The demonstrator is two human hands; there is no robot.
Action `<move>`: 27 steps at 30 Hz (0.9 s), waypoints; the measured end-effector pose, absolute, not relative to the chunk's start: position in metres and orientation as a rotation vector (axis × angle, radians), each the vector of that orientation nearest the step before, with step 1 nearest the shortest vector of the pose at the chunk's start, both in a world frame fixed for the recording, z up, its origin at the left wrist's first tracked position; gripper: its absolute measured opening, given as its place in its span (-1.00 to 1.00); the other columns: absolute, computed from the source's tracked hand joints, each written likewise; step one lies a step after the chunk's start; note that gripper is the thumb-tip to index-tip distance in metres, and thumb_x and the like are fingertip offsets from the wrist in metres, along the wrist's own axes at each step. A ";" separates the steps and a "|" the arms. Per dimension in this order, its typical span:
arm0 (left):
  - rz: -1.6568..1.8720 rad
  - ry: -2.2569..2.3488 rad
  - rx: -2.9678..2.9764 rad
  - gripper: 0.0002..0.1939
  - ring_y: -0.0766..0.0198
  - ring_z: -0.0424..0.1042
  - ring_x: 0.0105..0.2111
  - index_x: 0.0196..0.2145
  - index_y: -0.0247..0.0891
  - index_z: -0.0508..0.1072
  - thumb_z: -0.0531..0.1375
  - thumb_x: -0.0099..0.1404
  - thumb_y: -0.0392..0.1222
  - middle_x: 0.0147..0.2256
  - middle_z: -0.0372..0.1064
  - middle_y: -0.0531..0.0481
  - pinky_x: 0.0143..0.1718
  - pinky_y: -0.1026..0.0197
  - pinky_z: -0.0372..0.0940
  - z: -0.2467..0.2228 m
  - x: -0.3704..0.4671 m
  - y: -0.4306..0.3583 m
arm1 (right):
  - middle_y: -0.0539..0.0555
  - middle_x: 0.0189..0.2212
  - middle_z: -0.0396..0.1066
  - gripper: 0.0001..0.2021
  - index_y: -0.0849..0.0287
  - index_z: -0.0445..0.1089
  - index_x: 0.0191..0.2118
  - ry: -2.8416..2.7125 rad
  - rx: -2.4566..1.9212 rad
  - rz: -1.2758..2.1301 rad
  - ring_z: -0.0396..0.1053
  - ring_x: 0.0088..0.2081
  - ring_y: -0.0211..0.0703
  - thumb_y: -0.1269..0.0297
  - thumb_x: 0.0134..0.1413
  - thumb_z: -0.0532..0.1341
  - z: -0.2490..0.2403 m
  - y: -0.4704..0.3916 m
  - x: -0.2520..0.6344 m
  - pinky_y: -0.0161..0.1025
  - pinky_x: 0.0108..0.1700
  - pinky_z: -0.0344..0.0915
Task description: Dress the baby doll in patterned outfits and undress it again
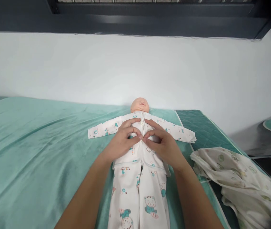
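Observation:
A baby doll (140,104) lies face up, wearing a white printed top (132,156) with its sleeves spread to both sides. White printed pants (125,194) cover its legs. On the chest, my left hand (128,140) pinches the left edge of the top's front opening between thumb and index finger. Opposite it, my right hand (161,140) pinches the other edge, and the fingertips of both hands nearly meet at the centre line. Whether a fastener sits between them is hidden by the fingers.
Green sheet (42,152) spreads under the doll, with a darker quilted mat (197,124) at the right. A crumpled white printed cloth (240,175) lies at the right edge. Behind are a white wall (125,66) and a dark frame beam (149,22) overhead.

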State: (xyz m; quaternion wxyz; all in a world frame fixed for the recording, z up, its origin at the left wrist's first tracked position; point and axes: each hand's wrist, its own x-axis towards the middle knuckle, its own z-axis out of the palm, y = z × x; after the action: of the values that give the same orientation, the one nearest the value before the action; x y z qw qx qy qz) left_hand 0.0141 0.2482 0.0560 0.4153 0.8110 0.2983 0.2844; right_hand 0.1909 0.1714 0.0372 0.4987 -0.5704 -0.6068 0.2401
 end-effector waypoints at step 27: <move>0.632 0.732 2.065 -0.88 0.03 0.08 0.29 -0.37 -0.14 0.47 0.17 0.29 -0.11 0.33 0.00 0.14 0.16 0.00 0.24 0.061 0.008 0.248 | -0.02 0.22 0.29 -0.97 0.03 0.47 -0.37 -1.479 -1.362 0.456 0.09 0.32 0.00 0.32 0.03 0.29 0.031 0.174 0.189 0.03 0.33 0.03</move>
State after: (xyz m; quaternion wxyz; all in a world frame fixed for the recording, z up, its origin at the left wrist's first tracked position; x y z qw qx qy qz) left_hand 0.0080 0.2483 0.0614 0.4175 0.8230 0.2916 0.2518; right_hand 0.1890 0.1738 0.0307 0.5141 -0.5666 -0.6154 0.1898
